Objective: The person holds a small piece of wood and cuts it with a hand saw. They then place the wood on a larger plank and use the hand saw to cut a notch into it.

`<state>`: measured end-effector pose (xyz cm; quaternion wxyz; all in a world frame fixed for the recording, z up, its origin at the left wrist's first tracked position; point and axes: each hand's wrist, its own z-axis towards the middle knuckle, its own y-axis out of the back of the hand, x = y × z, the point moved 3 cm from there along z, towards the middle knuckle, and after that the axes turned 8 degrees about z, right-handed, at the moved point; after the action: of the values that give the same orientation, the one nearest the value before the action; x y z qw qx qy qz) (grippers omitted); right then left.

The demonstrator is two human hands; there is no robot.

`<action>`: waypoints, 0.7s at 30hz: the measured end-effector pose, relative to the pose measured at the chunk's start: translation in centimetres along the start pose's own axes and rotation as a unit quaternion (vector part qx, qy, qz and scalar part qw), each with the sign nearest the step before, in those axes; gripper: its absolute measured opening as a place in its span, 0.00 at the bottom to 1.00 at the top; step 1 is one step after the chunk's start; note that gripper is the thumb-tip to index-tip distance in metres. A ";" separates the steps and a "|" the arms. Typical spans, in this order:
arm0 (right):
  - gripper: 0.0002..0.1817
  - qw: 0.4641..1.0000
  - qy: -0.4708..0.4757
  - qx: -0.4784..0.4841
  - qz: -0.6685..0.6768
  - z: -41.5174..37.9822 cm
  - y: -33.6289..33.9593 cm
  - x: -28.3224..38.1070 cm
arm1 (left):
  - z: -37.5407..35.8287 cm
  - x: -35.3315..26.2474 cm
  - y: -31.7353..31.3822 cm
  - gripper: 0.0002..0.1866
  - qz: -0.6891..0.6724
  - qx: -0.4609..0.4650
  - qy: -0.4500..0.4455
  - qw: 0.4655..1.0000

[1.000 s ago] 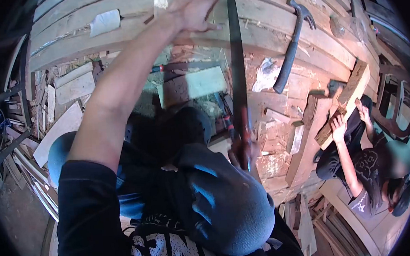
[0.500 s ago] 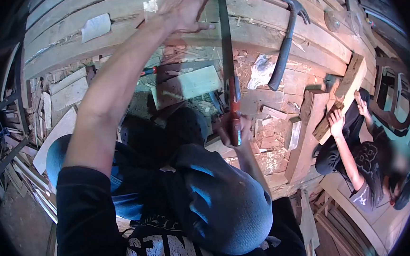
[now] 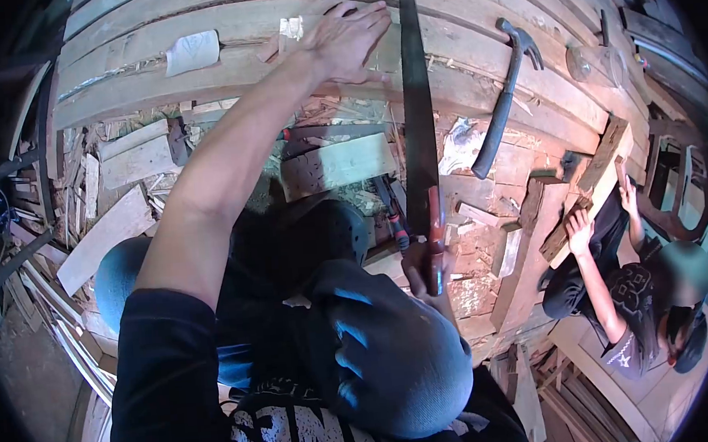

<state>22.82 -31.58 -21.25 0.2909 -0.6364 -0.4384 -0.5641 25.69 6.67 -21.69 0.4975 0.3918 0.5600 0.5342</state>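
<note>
Right hand (image 3: 420,270): closed around the reddish-brown handle of a long, dark-bladed saw (image 3: 418,110); some fingers are in shadow, exact finger placement cannot be told. The saw's blade runs away from the body, over the pale, parallel wooden planks (image 3: 261,66). Left hand (image 3: 350,42): open, palm down on the planks, fingers extended toward the blade, apart from it; whether it pins anything beneath cannot be told. A claw hammer with a dark handle (image 3: 503,104) lies to the right of the saw, head on the planks. A pale rectangular board (image 3: 350,160) lies below the planks, left of the blade. Far right: a second person (image 3: 634,288), one hand on a rough brown beam (image 3: 604,154).
</note>
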 end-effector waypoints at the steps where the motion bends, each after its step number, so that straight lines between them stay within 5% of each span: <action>1: 0.17 0.964 -0.019 0.036 0.262 1.1 -0.5 -1.1 | 0.1 0.0 -0.4 0.50 0.017 -0.010 -0.008 1.000; 2: 0.08 0.859 -0.036 0.063 0.506 1.9 -1.0 -1.8 | 0.2 0.0 -0.8 0.50 0.012 -0.006 -0.016 1.000; 4: 0.11 0.991 0.046 -0.016 0.127 5.7 -3.0 2.7 | 0.3 0.3 -1.0 0.50 0.052 -0.021 -0.022 0.998; 5: 0.10 0.994 0.082 -0.024 0.064 5.7 -3.1 2.6 | 0.1 0.2 -0.7 0.51 0.058 -0.018 -0.025 0.998; 6: 0.10 0.995 0.076 -0.022 0.064 3.9 -2.7 2.2 | -0.2 -0.1 -0.4 0.51 0.054 -0.014 -0.022 0.998; 8: 0.12 0.980 -0.118 -0.080 0.136 1.1 -1.9 2.0 | 0.0 -0.4 0.6 0.51 0.048 -0.014 -0.011 0.999; 9: 0.10 0.990 0.128 -0.032 0.050 2.5 -1.3 3.9 | -0.1 -0.4 0.8 0.50 0.025 -0.008 -0.004 1.000; 12: 0.11 0.988 0.026 -0.038 0.149 7.2 -2.0 4.9 | 0.0 -0.5 0.6 0.50 0.044 -0.013 -0.016 0.999; 17: 0.13 0.980 0.084 -0.058 0.172 8.3 -3.9 7.2 | -0.1 0.1 -0.6 0.50 0.055 -0.021 -0.016 0.998; 18: 0.13 0.988 0.125 -0.050 0.078 6.7 -3.2 5.6 | 0.4 0.6 -0.4 0.50 0.062 -0.026 -0.012 0.998; 20: 0.13 0.944 -0.009 -0.079 0.319 7.3 -3.0 5.6 | 0.1 0.3 -0.9 0.50 0.021 -0.023 -0.024 0.999; 21: 0.13 0.958 0.072 -0.026 0.275 9.3 -2.6 7.2 | 0.0 0.0 -0.2 0.50 0.044 -0.007 -0.015 0.999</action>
<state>24.65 -20.71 -16.42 0.4488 -0.6976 -0.2099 -0.5176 25.73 6.64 -21.86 0.4845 0.4210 0.5308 0.5534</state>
